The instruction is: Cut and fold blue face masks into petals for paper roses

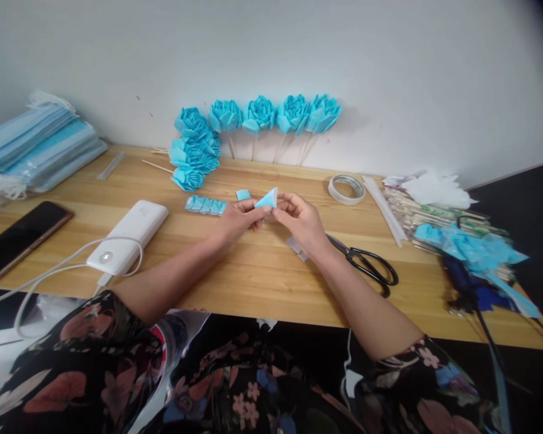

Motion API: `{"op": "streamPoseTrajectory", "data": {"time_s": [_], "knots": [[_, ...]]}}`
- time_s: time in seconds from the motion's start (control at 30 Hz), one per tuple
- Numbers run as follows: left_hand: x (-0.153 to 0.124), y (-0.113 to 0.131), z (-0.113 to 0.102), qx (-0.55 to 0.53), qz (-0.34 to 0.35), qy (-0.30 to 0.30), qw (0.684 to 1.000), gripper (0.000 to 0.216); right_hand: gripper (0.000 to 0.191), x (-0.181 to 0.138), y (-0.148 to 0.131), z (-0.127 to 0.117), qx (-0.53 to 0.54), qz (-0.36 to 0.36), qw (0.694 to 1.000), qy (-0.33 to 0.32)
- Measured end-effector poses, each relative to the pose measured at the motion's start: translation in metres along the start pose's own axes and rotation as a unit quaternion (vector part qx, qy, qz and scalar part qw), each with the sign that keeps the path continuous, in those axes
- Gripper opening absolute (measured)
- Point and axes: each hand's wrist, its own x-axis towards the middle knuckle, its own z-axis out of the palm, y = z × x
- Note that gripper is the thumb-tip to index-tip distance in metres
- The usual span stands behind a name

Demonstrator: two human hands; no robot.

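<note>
Between my two hands, above the middle of the table, is a small light-blue piece of fabric folded to a point, with a white edge on its right. My left hand pinches it from the left. The fingers of my right hand are closed on its right edge. Just left of my hands lies a row of folded blue petals. A flat blue piece lies behind my left fingers. Scissors with black handles rest beside my right forearm, their blades partly hidden by it.
Blue fabric flowers on sticks lean on the wall; others lie stacked. A tape roll, white glue sticks and a blue glue gun are rightward. Leftward are face masks, a phone and a cabled power bank.
</note>
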Motion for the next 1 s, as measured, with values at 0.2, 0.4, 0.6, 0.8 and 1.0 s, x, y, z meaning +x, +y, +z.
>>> {"op": "streamPoseTrajectory", "data": {"time_s": [0.2, 0.4, 0.6, 0.8, 1.0], "knots": [[-0.001, 0.004, 0.0, 0.024, -0.012, 0.008, 1.0, 0.032, 0.027, -0.001, -0.006, -0.004, -0.01, -0.011, 0.999, -0.033], [-0.002, 0.007, 0.001, 0.072, -0.021, -0.029, 0.997, 0.036, 0.03, -0.001, -0.006, -0.005, -0.037, -0.018, 0.999, -0.018], [-0.003, 0.009, 0.002, 0.081, -0.011, -0.032, 0.996, 0.03, 0.023, -0.002, -0.006, -0.003, -0.074, -0.041, 0.996, 0.019], [-0.002, 0.007, 0.0, 0.068, -0.021, -0.036, 0.997, 0.029, 0.005, -0.006, -0.01, -0.006, -0.246, -0.187, 0.95, 0.052], [0.0, 0.001, -0.001, 0.029, -0.021, -0.033, 0.999, 0.029, 0.017, -0.003, -0.013, -0.015, -0.355, -0.273, 0.894, 0.013]]}}
